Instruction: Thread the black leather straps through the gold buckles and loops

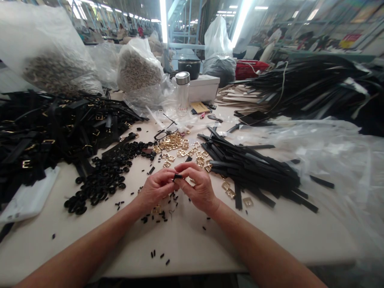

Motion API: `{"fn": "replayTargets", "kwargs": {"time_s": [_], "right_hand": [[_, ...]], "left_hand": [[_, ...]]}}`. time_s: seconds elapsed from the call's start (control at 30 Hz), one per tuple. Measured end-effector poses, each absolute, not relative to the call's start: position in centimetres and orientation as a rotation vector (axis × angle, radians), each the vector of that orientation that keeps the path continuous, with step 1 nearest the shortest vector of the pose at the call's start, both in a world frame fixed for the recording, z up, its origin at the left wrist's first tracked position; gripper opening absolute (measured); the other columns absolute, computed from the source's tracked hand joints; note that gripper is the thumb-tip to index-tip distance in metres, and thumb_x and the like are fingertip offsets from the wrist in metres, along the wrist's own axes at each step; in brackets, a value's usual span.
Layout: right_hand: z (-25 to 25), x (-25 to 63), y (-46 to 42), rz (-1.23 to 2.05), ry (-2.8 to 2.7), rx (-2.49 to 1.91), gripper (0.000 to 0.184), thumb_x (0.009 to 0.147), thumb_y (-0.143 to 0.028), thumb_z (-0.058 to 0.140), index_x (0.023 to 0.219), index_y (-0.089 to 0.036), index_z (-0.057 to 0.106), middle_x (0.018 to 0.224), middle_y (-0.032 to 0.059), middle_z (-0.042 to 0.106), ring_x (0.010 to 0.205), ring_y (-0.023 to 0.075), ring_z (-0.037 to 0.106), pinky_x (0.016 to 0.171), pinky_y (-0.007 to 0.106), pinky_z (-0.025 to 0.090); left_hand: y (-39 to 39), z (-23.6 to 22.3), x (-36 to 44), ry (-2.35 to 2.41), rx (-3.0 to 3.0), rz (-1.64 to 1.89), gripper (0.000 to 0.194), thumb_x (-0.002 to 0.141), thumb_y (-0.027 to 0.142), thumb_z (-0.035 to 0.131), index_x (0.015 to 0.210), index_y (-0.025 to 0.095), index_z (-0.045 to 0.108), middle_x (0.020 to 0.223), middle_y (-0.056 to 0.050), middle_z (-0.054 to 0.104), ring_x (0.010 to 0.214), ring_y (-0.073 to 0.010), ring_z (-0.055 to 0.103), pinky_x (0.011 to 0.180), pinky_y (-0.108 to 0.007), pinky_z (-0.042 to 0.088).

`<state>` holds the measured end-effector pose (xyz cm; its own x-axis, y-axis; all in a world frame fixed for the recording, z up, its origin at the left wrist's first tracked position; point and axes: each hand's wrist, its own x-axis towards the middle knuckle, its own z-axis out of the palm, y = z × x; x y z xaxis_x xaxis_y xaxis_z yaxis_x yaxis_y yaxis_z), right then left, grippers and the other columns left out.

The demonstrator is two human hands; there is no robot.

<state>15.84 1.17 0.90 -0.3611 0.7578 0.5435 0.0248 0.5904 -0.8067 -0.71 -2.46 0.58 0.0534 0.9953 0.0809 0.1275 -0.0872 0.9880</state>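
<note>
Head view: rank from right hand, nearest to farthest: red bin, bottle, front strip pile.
1. Front strip pile: just right of the right hand.
2. Bottle: beyond the hand, near mid-table.
3. Red bin: far back, right of the bottle.

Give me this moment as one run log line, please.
left hand: at small black piece | right hand: pinching same piece | beyond hands: gold buckles | right: black strips

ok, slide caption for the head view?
Left hand and right hand hold a small black piece over a table with gold buckles, black strips and round black pieces.
</note>
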Motion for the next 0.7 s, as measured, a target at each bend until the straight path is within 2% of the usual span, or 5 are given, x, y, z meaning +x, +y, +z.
{"fn": "replayTargets", "kwargs": {"time_s": [0.13, 0.27, 0.43, 0.57, 0.7], "right_hand": [[0.8, 15.8, 1.0, 0.868, -1.809, -0.594, 0.011, 0.086, -0.019, 0.062, 0.075, -0.022, 0.063, 0.095, 0.0056, 0.068, 0.087, 0.0166, 0.065, 0.080, 0.031, 0.053], [0.8, 15.8, 0.8, 0.909, -1.827, -0.605, 0.015, 0.087, -0.019, 0.059, 0.072, -0.022, 0.058, 0.089, 0.0055, 0.069, 0.083, 0.0169, 0.065, 0.076, 0.032, 0.053], [0.7, 15.9, 0.7, 0.980, -1.775, -0.763, 0.016, 0.087, -0.025, 0.058, 0.071, -0.021, 0.057, 0.083, 0.0038, 0.068, 0.076, 0.0161, 0.063, 0.072, 0.029, 0.050], [0.4, 15.9, 0.7, 1.156, -1.658, -0.861, 0.013, 0.085, -0.029, 0.059, 0.075, -0.020, 0.062, 0.075, 0.0010, 0.065, 0.066, 0.0142, 0.057, 0.063, 0.027, 0.046], [0.0, 15.6, 1.0, 1.428, -1.463, -0.935, 0.019, 0.079, -0.035, 0.064, 0.069, -0.020, 0.060, 0.062, -0.0027, 0.054, 0.056, 0.0110, 0.045, 0.052, 0.023, 0.037]], "left_hand": [[-2.4, 0.5, -0.6, 1.247, 1.534, 1.110, 0.013, 0.079, 0.026, 0.066, 0.073, 0.017, 0.074, 0.082, -0.005, 0.066, 0.076, -0.0168, 0.060, 0.068, -0.026, 0.050], [-2.3, 0.0, -0.9, 1.264, 1.740, 1.066, 0.014, 0.081, 0.020, 0.062, 0.071, 0.018, 0.072, 0.085, -0.005, 0.069, 0.077, -0.0168, 0.062, 0.072, -0.028, 0.050], [-2.2, -0.2, -0.8, 1.265, 1.842, 1.042, 0.016, 0.081, 0.024, 0.062, 0.069, 0.020, 0.072, 0.089, -0.007, 0.072, 0.078, -0.0176, 0.064, 0.074, -0.028, 0.051], [-2.1, -0.3, -0.7, 1.270, 1.885, 1.044, 0.017, 0.082, 0.025, 0.063, 0.069, 0.022, 0.072, 0.084, -0.005, 0.072, 0.074, -0.0166, 0.063, 0.072, -0.028, 0.051], [-2.1, -0.8, -0.9, 1.300, 1.952, 1.003, 0.019, 0.084, 0.026, 0.063, 0.067, 0.021, 0.071, 0.079, -0.004, 0.068, 0.068, -0.0147, 0.060, 0.066, -0.025, 0.049]]}}
